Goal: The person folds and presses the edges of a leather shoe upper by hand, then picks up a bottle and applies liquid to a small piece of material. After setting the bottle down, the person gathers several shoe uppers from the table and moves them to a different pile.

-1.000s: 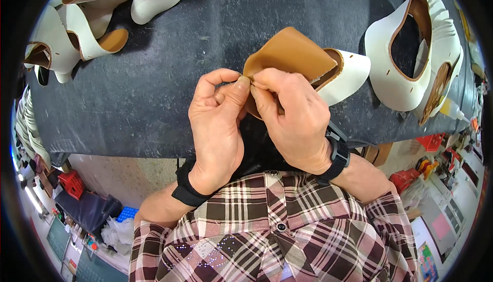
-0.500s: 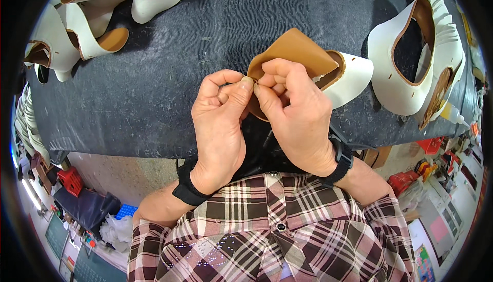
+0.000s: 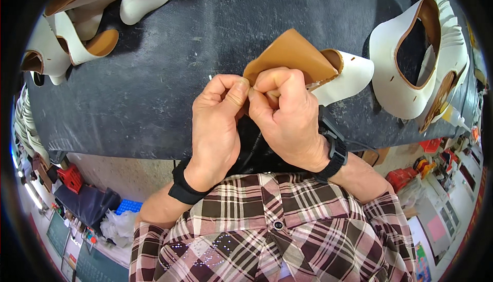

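Note:
A shoe upper, white outside with a tan lining [image 3: 291,52], is held over the near part of the dark table. Its white end [image 3: 354,76] points right. My left hand [image 3: 216,128] is closed, thumb and forefinger pinched at the left edge of the upper. Right beside those fingertips, my right hand [image 3: 290,120] pinches the same edge, its other fingers curled against the tan lining. The thumb tips nearly meet. Whatever tiny part lies between the fingertips is hidden. A small white tip [image 3: 210,77] shows beside my left forefinger.
More white uppers with tan linings lie at the far left [image 3: 104,43] and right [image 3: 382,74]. Behind the right one runs a fanned stack of white pieces [image 3: 442,15]. A bottle with a thin nozzle [image 3: 453,116] lies by the right edge of the dark table [image 3: 118,112].
My right hand has shifted slightly left and toward me, its fingers more tightly curled. The upper's tan flap has tilted a little with it. Both hands still pinch the edge.

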A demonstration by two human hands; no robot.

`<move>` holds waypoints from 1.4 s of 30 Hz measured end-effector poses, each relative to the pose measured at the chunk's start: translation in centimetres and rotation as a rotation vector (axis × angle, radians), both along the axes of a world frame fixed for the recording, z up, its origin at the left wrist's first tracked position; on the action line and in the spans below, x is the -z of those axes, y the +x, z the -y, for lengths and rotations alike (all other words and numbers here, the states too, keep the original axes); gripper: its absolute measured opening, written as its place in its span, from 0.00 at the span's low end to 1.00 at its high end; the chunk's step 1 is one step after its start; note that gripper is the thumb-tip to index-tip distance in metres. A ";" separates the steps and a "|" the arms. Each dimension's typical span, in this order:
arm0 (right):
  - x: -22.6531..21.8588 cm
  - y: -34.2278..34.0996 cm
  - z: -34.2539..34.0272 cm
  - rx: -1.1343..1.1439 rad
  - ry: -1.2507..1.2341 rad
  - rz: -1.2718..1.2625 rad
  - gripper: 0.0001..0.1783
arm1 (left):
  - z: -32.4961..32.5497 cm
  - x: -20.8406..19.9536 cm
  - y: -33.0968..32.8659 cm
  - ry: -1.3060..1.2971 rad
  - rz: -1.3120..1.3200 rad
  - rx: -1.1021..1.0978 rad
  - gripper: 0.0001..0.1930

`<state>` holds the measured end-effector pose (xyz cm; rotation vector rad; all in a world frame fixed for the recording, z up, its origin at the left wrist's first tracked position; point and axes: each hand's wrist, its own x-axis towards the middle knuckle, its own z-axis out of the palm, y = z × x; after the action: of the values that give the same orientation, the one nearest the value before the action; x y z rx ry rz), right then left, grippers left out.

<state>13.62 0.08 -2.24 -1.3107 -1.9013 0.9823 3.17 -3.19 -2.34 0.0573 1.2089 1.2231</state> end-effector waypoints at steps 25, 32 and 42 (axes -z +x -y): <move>-1.8 2.0 -0.3 -0.095 0.190 -0.071 0.10 | -1.2 1.6 1.1 0.153 -0.662 0.138 0.06; -3.2 4.7 0.9 -0.143 0.159 -0.083 0.09 | -1.7 1.8 -0.1 0.175 -0.845 0.263 0.08; -5.0 5.7 -3.7 -0.220 0.288 0.105 0.21 | -0.6 0.4 -1.1 0.291 -0.207 0.226 0.04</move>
<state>19.36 3.83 2.72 -1.0201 -2.2083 0.7181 2.08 -2.61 -2.79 0.5335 1.1571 1.2046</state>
